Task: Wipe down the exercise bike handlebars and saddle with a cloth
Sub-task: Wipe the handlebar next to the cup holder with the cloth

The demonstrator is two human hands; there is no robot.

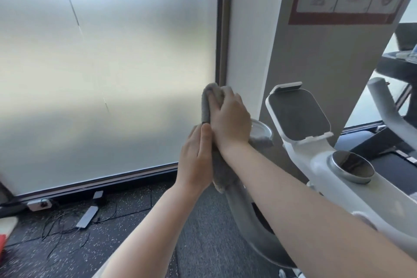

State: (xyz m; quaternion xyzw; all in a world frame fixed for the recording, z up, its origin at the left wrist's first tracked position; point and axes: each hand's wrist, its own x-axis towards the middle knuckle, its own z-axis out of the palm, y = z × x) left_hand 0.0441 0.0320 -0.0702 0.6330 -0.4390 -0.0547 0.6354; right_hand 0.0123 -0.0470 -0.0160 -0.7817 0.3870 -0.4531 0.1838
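A grey cloth [206, 106] is wrapped over the upright end of the white exercise bike's left handlebar [243, 210]. My right hand [230, 117] grips the cloth around the handlebar's tip, fingers curled over it. Just below, my left hand [196, 156] holds the lower part of the cloth against the bar, thumb up along it. The bar under the cloth is hidden. The bike's tablet holder [297, 115] and round knob [352, 167] lie to the right. The right handlebar [383, 106] rises at the far right. The saddle is out of view.
A frosted glass wall [108, 63] stands close ahead, with a grey pillar [316, 52] bearing a red-framed poster. Cables and a grey power strip [86, 216] lie on the dark speckled floor at lower left. A treadmill [397, 160] stands to the right.
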